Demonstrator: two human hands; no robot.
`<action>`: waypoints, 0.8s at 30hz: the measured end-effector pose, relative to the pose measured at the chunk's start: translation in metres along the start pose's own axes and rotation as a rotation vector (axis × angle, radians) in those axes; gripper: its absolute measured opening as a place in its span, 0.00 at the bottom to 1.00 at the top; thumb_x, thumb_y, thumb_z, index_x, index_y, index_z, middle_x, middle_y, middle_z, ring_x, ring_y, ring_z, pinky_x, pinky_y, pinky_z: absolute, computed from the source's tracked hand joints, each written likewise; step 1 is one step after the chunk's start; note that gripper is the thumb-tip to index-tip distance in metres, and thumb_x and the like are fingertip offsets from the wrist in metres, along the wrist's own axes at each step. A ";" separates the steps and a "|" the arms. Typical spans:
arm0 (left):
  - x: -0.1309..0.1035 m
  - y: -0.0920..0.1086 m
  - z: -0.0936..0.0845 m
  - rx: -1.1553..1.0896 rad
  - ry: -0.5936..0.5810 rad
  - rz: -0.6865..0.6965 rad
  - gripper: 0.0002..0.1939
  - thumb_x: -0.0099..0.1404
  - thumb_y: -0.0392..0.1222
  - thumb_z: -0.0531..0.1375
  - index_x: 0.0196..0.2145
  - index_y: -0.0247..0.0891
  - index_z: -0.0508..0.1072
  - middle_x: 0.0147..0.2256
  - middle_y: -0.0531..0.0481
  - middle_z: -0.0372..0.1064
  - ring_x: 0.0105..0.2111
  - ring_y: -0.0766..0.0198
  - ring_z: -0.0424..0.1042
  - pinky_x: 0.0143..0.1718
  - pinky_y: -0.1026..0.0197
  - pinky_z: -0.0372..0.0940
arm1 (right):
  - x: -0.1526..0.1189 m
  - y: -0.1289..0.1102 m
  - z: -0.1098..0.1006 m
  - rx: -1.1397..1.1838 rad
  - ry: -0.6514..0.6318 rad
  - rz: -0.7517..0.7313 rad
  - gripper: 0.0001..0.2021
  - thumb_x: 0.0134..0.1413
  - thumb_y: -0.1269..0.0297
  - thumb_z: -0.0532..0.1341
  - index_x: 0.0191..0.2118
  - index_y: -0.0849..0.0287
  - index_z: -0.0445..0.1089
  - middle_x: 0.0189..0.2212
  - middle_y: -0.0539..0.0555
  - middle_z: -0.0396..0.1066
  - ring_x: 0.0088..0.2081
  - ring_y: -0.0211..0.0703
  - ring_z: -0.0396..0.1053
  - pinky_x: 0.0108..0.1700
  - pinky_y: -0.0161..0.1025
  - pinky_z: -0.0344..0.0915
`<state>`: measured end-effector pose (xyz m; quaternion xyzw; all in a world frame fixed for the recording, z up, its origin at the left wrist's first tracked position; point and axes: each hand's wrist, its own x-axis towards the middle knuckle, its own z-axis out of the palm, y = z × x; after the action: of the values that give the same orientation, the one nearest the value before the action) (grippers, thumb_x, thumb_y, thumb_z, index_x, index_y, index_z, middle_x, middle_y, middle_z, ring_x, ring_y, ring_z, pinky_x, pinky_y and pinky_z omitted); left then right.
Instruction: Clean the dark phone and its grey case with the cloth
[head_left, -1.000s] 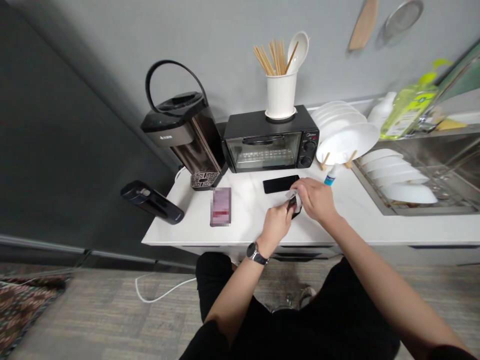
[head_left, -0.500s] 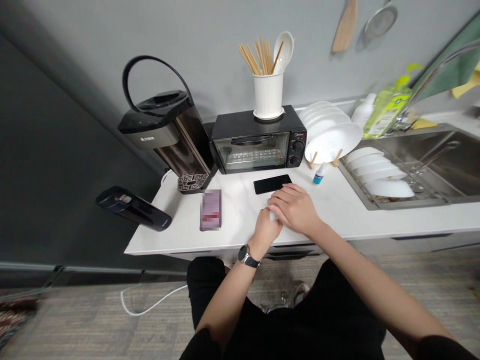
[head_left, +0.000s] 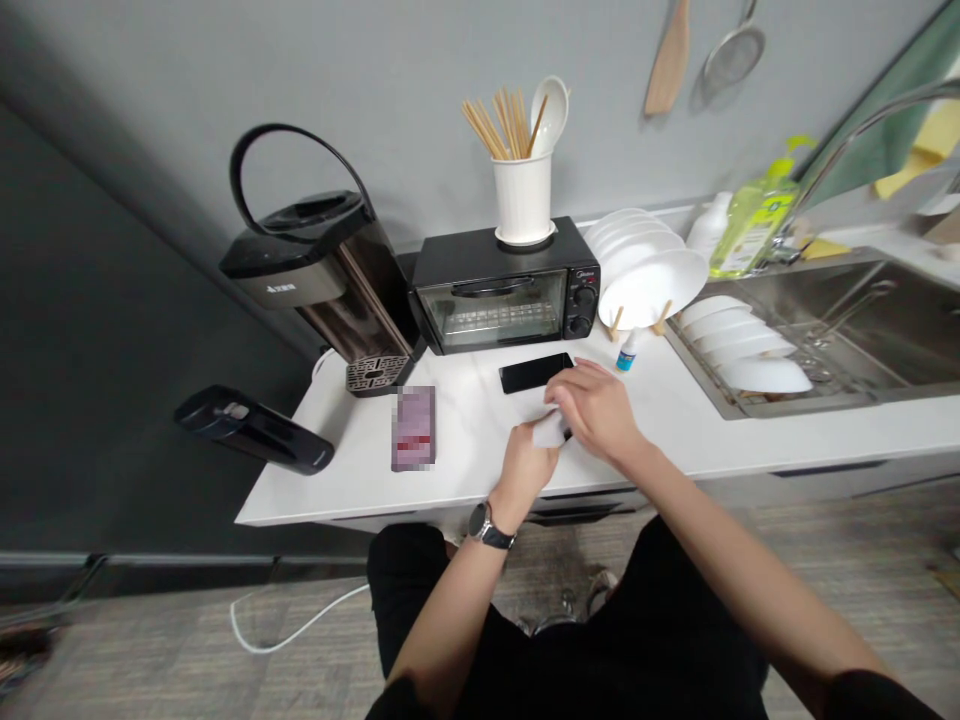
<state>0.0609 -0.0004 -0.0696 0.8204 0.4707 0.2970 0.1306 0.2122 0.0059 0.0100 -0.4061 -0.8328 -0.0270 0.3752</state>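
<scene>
My left hand (head_left: 527, 462), with a watch at its wrist, is closed around a small white cloth or tissue (head_left: 550, 430) near the counter's front edge. Close on its right, my right hand (head_left: 598, 412) has its fingers bent and pressed against the same white piece. A small dark patch shows between the hands; what it is I cannot tell. Just behind them a black phone (head_left: 534, 373) lies flat on the white counter (head_left: 472, 420). Beyond my right hand stands a small bottle (head_left: 626, 354) with a blue label. A purple, blurred-out item (head_left: 414, 428) lies to the left.
A black toaster oven (head_left: 502, 285) stands at the back, bearing a white utensil holder (head_left: 523, 198). To its left are a drinks dispenser (head_left: 337, 290) and a dark flask (head_left: 255, 430). White plates (head_left: 652, 285) and a sink (head_left: 885, 350) with bowls are at the right.
My hands have drawn slightly apart, and more of the white piece shows between them. The whole view has shifted a little.
</scene>
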 end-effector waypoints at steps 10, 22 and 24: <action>-0.005 0.006 -0.015 -0.010 0.005 -0.062 0.12 0.75 0.34 0.55 0.43 0.36 0.80 0.39 0.41 0.82 0.38 0.55 0.82 0.41 0.60 0.72 | -0.012 0.022 0.002 0.134 0.078 0.172 0.27 0.78 0.56 0.40 0.45 0.56 0.77 0.37 0.56 0.79 0.41 0.48 0.76 0.57 0.48 0.67; 0.000 0.000 -0.004 -0.033 -0.036 -0.003 0.11 0.65 0.27 0.58 0.28 0.36 0.75 0.28 0.44 0.77 0.29 0.58 0.77 0.32 0.61 0.70 | -0.002 -0.001 -0.006 -0.110 -0.098 -0.194 0.21 0.76 0.60 0.48 0.37 0.57 0.76 0.34 0.56 0.78 0.40 0.50 0.71 0.47 0.49 0.64; -0.001 0.002 -0.007 -0.036 -0.042 -0.002 0.11 0.66 0.28 0.57 0.28 0.36 0.75 0.27 0.45 0.77 0.27 0.58 0.77 0.31 0.61 0.69 | 0.001 0.008 -0.009 -0.132 -0.123 -0.142 0.24 0.77 0.59 0.46 0.34 0.58 0.76 0.30 0.55 0.76 0.34 0.47 0.69 0.39 0.46 0.60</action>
<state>0.0581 -0.0032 -0.0637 0.8235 0.4633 0.2881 0.1555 0.2227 0.0083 0.0150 -0.3706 -0.8775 -0.0832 0.2929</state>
